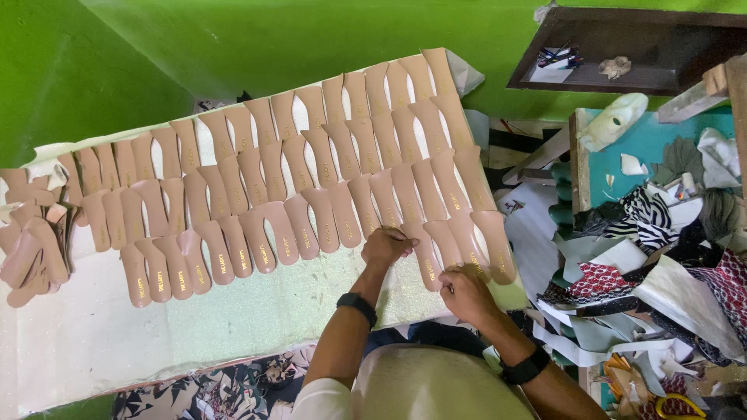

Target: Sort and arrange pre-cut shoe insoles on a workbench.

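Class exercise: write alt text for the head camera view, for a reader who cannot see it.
Seen from above, a person's left hand and right hand touch tan shoe insoles laid in overlapping rows on a pale board against a green wall. Patterned fabric scraps are heaped to the right.

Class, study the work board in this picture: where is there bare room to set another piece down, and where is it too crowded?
Bare room: the pale board strip below the front row of tan insoles, left of the left hand. Crowded: the overlapping rows filling the board's upper part, the heap of insoles at the left end, and the scrap pile to the right. The right hand rests at the front-right insoles.
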